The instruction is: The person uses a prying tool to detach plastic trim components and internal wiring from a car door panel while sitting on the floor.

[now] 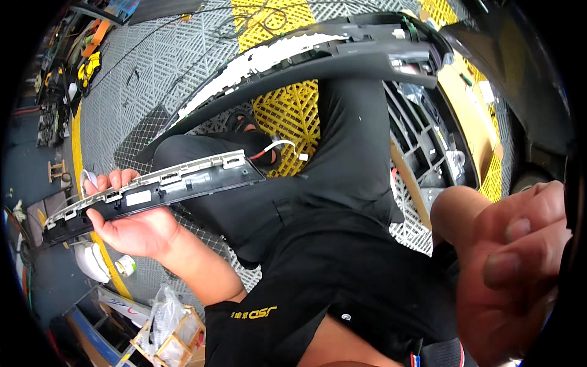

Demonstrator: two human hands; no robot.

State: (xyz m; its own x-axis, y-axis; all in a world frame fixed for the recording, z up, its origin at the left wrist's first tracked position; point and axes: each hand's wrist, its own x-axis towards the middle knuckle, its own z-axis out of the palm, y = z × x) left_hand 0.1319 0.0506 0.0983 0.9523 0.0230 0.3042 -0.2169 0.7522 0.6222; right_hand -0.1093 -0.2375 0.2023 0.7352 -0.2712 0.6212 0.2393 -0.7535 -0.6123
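Observation:
My left hand [131, 229] is closed around a long black trim strip [183, 185], thumb on the near side and fingers over the far edge. A grey clip rail runs along the strip's upper edge, and a white label is stuck to its back. From its right end comes a red and white wire ending in a white connector [303, 157]. The strip is held tilted over my left leg. Close to the camera on the right is my right hand [516, 263], raised with its fingers curled; what they hold, if anything, is hidden.
A large black car bumper [361, 64] with white lining lies across the floor beyond my legs. Its grille part [422, 122] is at the right beside cardboard [468, 116]. Grey and yellow grid tiles [284, 116] cover the floor. A wooden crate [168, 339] with plastic wrap stands lower left.

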